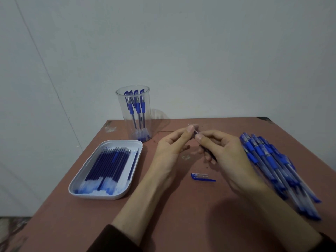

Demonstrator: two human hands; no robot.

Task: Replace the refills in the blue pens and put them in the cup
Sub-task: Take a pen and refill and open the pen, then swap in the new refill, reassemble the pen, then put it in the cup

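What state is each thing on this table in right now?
Cup: upright, holding several blue pens.
Tray: lying flat, filled with refills.
Pen cap: off, lying on the table.
Held pen: uncapped, between both hands.
Left hand: pinches the pen's tip end.
Right hand: grips the pen's barrel.
Pen pile: capped, lying at the right.

A reddish-brown table (163, 206) with scuffed far corners carries four things. A clear cup (121, 110) stands upright near the far left edge, with blue pens (137, 108) in it. Just in front of the cup lies a white tray (101, 196) with a row of refills (109, 164). A blue cap (199, 176) lies alone mid-table. A pile of pens (272, 164) lies along the right side.
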